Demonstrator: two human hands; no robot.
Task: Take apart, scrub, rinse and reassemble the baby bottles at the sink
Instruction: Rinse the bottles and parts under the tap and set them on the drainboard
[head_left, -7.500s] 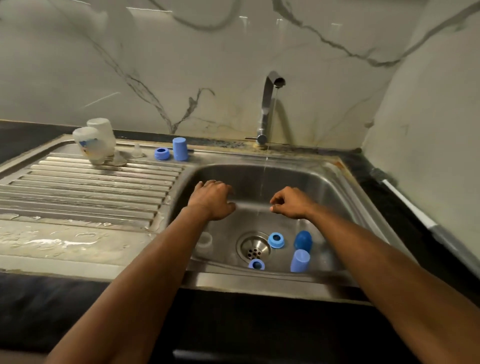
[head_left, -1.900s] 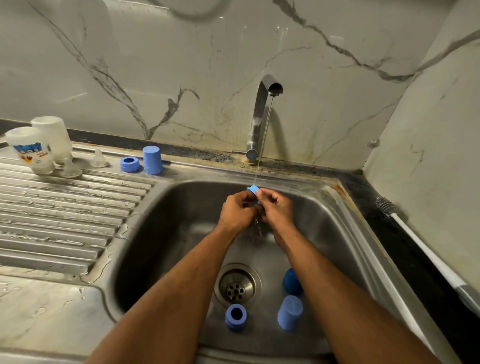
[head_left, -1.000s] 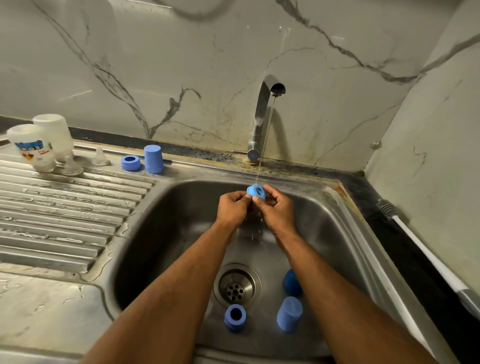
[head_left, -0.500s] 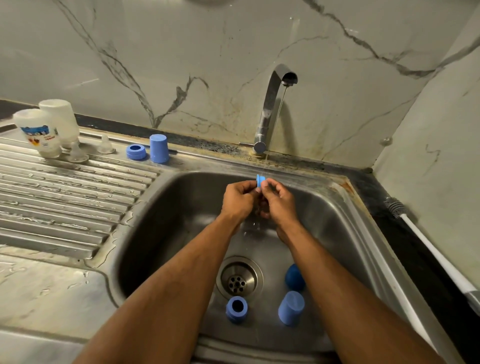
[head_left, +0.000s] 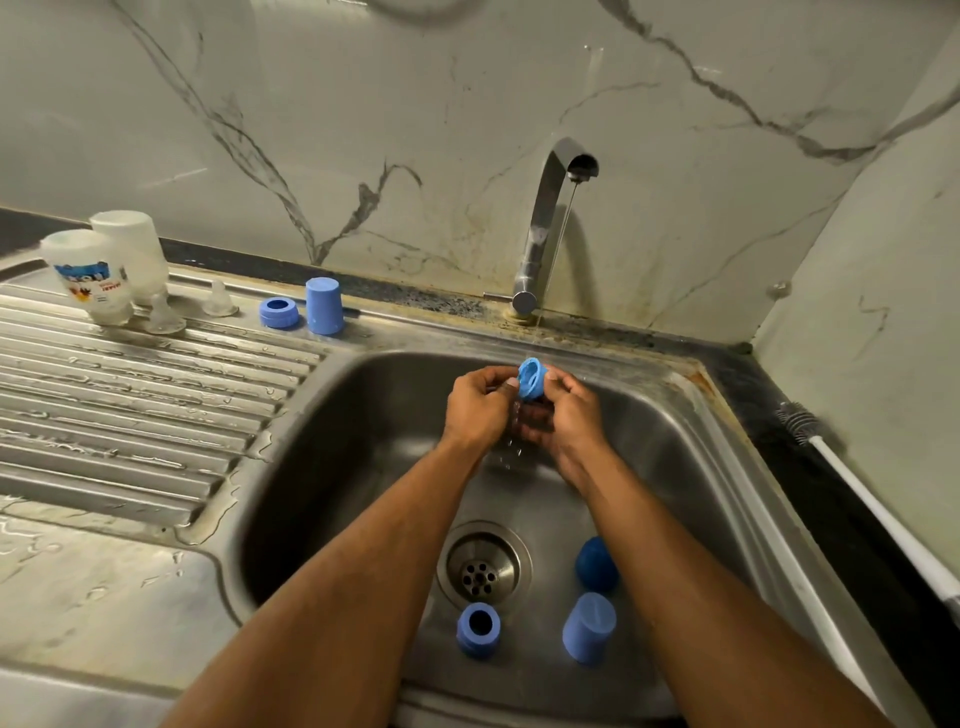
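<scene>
Your left hand (head_left: 475, 410) and right hand (head_left: 566, 415) are both pinching blue plastic threaded bottle ring (head_left: 532, 380), tilted, forearms converging over steel sink basin (head_left: 363, 467).

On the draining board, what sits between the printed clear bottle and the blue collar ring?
In the head view, two clear silicone teats stand upright between the printed clear bottle and the blue collar ring; nothing else lies there.
</scene>
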